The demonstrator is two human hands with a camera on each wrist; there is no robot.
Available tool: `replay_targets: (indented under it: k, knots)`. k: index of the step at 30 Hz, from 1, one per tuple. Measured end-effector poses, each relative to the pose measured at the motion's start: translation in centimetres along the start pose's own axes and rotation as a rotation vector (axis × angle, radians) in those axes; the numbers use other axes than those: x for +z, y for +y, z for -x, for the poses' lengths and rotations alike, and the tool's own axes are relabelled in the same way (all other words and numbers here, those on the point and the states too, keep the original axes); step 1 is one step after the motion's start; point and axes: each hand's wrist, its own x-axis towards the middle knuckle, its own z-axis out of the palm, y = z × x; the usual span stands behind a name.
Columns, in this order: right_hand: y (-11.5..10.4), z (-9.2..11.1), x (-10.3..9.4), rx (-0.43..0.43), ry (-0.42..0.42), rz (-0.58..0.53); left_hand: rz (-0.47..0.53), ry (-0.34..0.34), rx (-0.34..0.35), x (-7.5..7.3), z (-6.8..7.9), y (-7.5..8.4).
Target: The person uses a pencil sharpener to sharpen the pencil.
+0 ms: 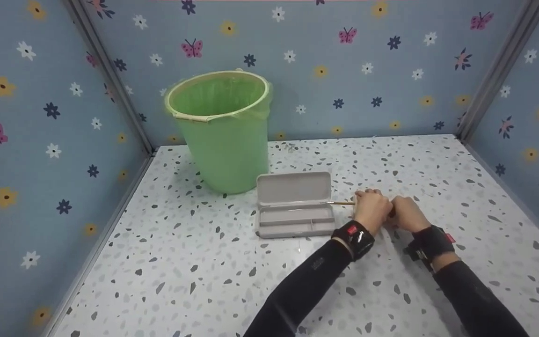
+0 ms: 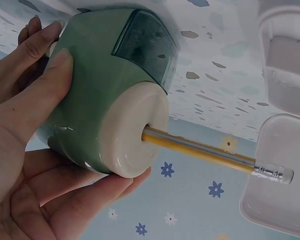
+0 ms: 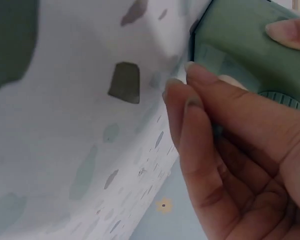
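A green pencil sharpener (image 2: 90, 90) with a cream front and a dark clear window sits in the grip of my left hand (image 1: 372, 208), thumb on one side and fingers around the other. From the hole in its front sticks a yellow and grey pencil (image 2: 200, 150), eraser end outward, pointing left in the head view. Behind the sharpener, my right hand (image 1: 407, 213) pinches the cream knob (image 2: 52, 48) of its crank between thumb and fingers. In the right wrist view those fingers mostly hide the crank. Left of both hands, an open grey pencil case (image 1: 294, 187) lies on the table.
A green bin (image 1: 227, 150) with a liner over its rim stands at the back left, behind the pencil case. The speckled white table (image 1: 180, 262) is enclosed by blue flowered walls (image 1: 307, 84) at the back and both sides.
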Motion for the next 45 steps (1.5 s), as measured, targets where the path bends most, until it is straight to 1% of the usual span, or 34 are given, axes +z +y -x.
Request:
replay_targets:
  k: [3,5,8,11,16,22,24,27,29,34,36,40,43,45]
  knots:
    - [0.1,0.5,0.1,-0.053,0.047,0.009,0.015,-0.007,-0.005,-0.1,0.0,0.2]
    - [0.1,0.9,0.2,-0.07,0.07,-0.007,0.022,-0.011,-0.01,-0.1,0.1,0.3]
    - [-0.3,1.4,0.0,-0.053,0.076,-0.039,0.025,-0.027,-0.016,-0.2,0.1,0.2]
    - [-0.8,1.8,-0.3,-0.013,0.085,-0.064,0.016,-0.032,-0.025,-0.2,0.1,0.1]
    - [-1.5,2.1,-0.7,0.025,0.1,-0.077,0.01,-0.011,-0.04,-0.2,-0.1,-0.1]
    - [-1.9,2.5,-1.2,0.06,0.092,-0.081,0.028,-0.005,-0.05,-0.3,-0.1,0.1]
    - [-2.1,2.6,-1.5,0.047,0.108,-0.082,0.046,-0.005,-0.081,-0.3,-0.1,0.2]
    - [-2.4,2.6,-1.9,0.005,0.158,-0.066,0.054,0.0,-0.112,-0.3,0.0,0.3]
    - [-2.6,2.5,-2.2,-0.029,0.186,-0.047,0.047,0.005,-0.118,-0.3,0.0,0.3]
    - [-3.2,2.4,-2.4,-0.07,0.209,0.0,-0.008,0.031,-0.08,0.0,0.1,0.3]
    - [-3.3,2.5,-2.4,-0.074,0.218,0.012,-0.014,0.041,-0.078,0.1,0.1,0.3]
    - [-3.5,2.4,-2.7,-0.062,0.237,0.024,-0.001,0.053,-0.086,0.2,0.1,0.5]
    - [-3.6,2.3,-3.1,-0.046,0.227,0.03,0.004,0.053,-0.083,0.2,0.1,0.5]
    - [-3.6,2.1,-3.4,-0.035,0.221,0.035,0.002,0.051,-0.069,0.1,0.0,0.5]
